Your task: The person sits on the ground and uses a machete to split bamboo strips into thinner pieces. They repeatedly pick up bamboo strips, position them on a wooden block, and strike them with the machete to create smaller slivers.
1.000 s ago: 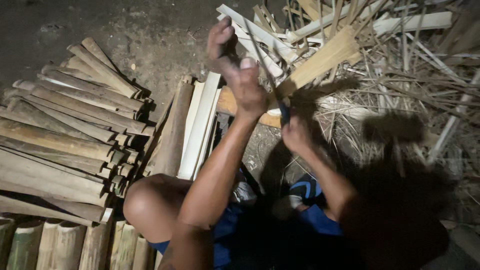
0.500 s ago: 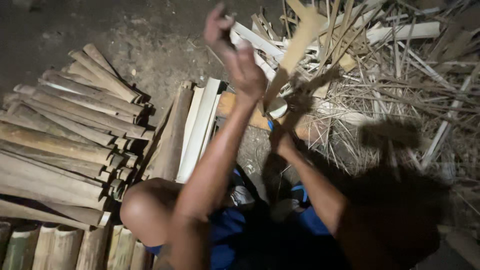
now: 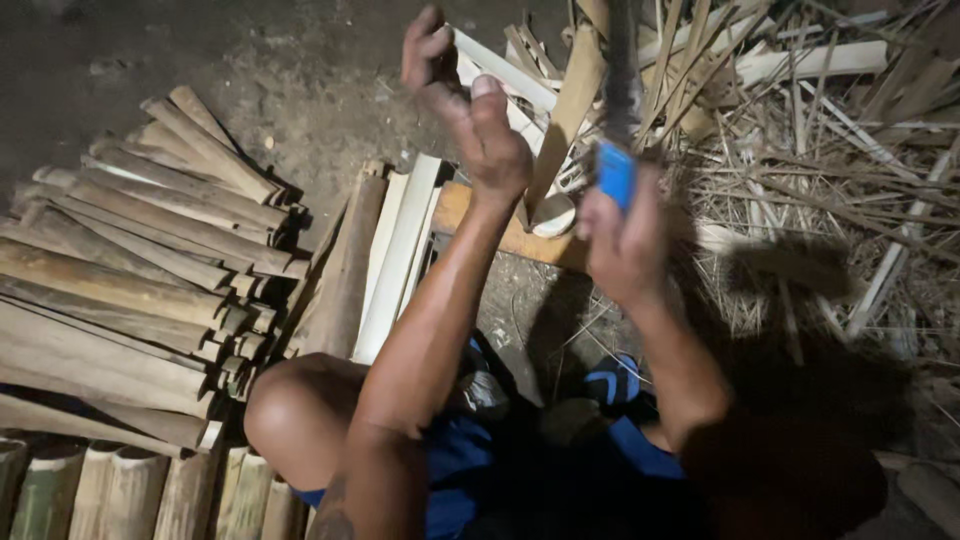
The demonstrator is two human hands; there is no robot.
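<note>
— Blur first: what can't you make out?

— The blade (image 3: 622, 60). It rises dark and smeared from the right hand (image 3: 625, 240), and its tip is cut off at the top edge. Only the blue handle (image 3: 616, 172) reads clearly, with that hand closed around it.

— And the left hand (image 3: 475, 120)?

— Raised, fingers curled round the top of a slat (image 3: 565, 125), which stands tilted. The palm faces away, so how tight the grip is I cannot tell. The slat's lower end meets a plank (image 3: 500, 232) lying across the ground; a pale round piece (image 3: 553, 215) sits right there, partly behind the forearm.

— Anything lost in shadow?

— The lower right is nearly black, a dark mass I cannot name. The person's lap hides the ground beneath, showing only blue cloth (image 3: 455, 470) and a bare knee (image 3: 290, 415).

— Around them?

— Split bamboo stacked at left (image 3: 120, 290), its ends toward the knee. 2 or 3 pale strips (image 3: 400, 250) lean just beside the left forearm. Round bamboo sections (image 3: 100, 490) are cut off at the bottom edge. Thin slivers and straw (image 3: 800, 150) lie tangled behind the hands, reaching the right edge.
</note>
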